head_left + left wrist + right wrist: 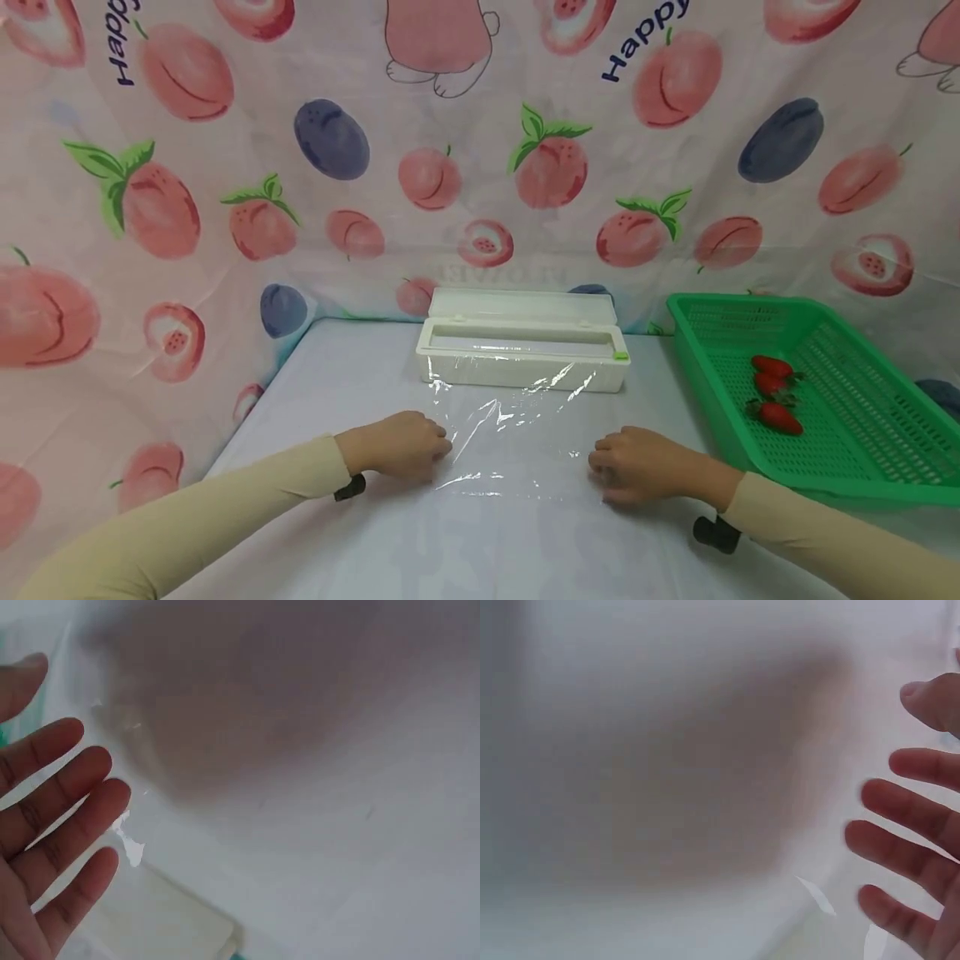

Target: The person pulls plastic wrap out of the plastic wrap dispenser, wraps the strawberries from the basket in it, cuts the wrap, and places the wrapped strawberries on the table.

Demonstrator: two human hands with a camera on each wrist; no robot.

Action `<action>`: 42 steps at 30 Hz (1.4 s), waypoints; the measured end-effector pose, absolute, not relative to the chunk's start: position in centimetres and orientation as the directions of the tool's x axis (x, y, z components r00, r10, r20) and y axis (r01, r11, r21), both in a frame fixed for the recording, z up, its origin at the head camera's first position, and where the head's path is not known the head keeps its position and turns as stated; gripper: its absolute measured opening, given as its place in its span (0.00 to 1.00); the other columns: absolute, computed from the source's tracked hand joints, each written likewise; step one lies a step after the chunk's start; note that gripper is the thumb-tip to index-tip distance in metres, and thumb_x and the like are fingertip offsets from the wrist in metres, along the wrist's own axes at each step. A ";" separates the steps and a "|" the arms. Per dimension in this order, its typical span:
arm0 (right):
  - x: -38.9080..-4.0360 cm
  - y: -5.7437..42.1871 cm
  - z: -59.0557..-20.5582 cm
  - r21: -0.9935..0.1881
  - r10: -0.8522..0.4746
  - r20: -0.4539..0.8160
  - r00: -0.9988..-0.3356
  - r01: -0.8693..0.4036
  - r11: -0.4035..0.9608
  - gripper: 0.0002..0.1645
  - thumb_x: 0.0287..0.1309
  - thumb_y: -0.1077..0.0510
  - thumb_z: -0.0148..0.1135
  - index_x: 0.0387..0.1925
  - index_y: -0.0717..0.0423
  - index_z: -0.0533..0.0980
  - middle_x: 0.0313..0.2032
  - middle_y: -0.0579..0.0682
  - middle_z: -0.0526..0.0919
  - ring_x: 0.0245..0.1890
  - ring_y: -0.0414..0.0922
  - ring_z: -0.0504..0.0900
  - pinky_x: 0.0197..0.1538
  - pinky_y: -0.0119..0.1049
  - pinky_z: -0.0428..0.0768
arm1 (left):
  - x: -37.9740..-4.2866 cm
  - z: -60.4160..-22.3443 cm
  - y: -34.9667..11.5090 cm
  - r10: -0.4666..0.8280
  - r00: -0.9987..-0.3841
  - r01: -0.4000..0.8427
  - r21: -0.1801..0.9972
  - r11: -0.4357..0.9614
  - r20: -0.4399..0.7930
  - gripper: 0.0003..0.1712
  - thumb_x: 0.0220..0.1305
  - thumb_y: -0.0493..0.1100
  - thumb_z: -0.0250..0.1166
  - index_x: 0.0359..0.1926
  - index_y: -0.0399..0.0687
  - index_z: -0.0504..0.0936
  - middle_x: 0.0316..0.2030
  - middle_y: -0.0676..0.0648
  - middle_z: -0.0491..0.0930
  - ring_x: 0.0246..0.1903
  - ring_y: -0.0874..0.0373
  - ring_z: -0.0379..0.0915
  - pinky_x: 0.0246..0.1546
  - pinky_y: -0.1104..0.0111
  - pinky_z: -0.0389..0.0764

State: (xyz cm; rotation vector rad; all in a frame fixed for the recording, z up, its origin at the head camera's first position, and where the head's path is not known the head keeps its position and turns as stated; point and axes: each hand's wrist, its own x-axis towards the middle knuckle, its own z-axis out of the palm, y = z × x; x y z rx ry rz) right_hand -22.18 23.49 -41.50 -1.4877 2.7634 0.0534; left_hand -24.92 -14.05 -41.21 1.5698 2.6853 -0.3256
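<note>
A sheet of clear plastic wrap [510, 433] runs from a white wrap dispenser box [517, 371] towards me over the table. Beside the sheet's left edge is my left hand [405, 447]; in the left wrist view its fingers [71, 810] are spread, the thumb standing apart. On the right edge my right hand [645, 467] lies level with the left one. The right wrist view has its fingers [904, 844] spread too, nothing gripped between them. Whether either hand touches the film cannot be made out.
The dispenser's lid [525, 307] is raised against the fruit-print curtain [465, 125] at the back. A green plastic basket [708, 417] stands at the right, close to my right forearm, with several strawberries [780, 417] inside. A pale cloth covers the table [345, 533].
</note>
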 end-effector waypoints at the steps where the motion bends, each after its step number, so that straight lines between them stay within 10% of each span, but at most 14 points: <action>1: -22.1 23.4 -40.8 0.007 -0.816 -0.026 -0.577 -0.817 0.577 0.14 0.48 0.46 0.67 0.34 0.46 0.76 0.27 0.37 0.76 0.27 0.32 0.69 0.33 0.30 0.71 | -25.3 -40.7 -14.1 0.853 -0.513 0.852 -0.175 0.494 -0.093 0.09 0.56 0.50 0.64 0.28 0.54 0.75 0.23 0.58 0.73 0.24 0.63 0.69 0.29 0.71 0.70; 10: -23.1 25.1 -32.1 -0.237 -0.693 0.000 -0.721 -0.673 0.701 0.28 0.53 0.51 0.66 0.56 0.49 0.71 0.40 0.40 0.82 0.41 0.40 0.80 0.40 0.31 0.81 | -31.0 -35.8 -15.6 0.658 -0.704 0.604 -0.261 0.753 0.269 0.18 0.59 0.51 0.64 0.40 0.41 0.77 0.36 0.44 0.79 0.40 0.49 0.76 0.45 0.57 0.75; 17: -26.0 29.5 -28.9 -0.386 -0.607 0.132 -0.784 -0.604 0.697 0.24 0.60 0.53 0.61 0.58 0.50 0.70 0.43 0.42 0.83 0.42 0.35 0.82 0.45 0.32 0.80 | -34.2 -37.0 -16.5 0.563 -0.775 0.510 -0.244 0.825 0.288 0.27 0.61 0.54 0.62 0.50 0.35 0.76 0.46 0.40 0.79 0.51 0.46 0.73 0.57 0.55 0.69; 30: -28.9 40.2 -31.9 -0.757 -0.466 0.138 -0.874 -0.396 0.520 0.21 0.70 0.63 0.41 0.62 0.60 0.62 0.47 0.37 0.82 0.47 0.33 0.81 0.46 0.24 0.78 | -34.8 -40.3 -16.3 0.540 -0.789 0.497 -0.214 0.841 0.293 0.31 0.63 0.57 0.58 0.53 0.33 0.76 0.52 0.39 0.79 0.56 0.45 0.71 0.62 0.55 0.66; 42: -31.0 47.1 -36.7 -0.985 -0.555 0.028 -0.831 -0.117 0.126 0.26 0.73 0.61 0.25 0.57 0.35 0.66 0.52 0.34 0.80 0.50 0.31 0.79 0.48 0.23 0.76 | -34.7 -41.6 -16.4 0.526 -0.811 0.517 -0.107 0.849 0.255 0.34 0.70 0.52 0.50 0.61 0.25 0.65 0.61 0.31 0.68 0.63 0.40 0.63 0.66 0.53 0.62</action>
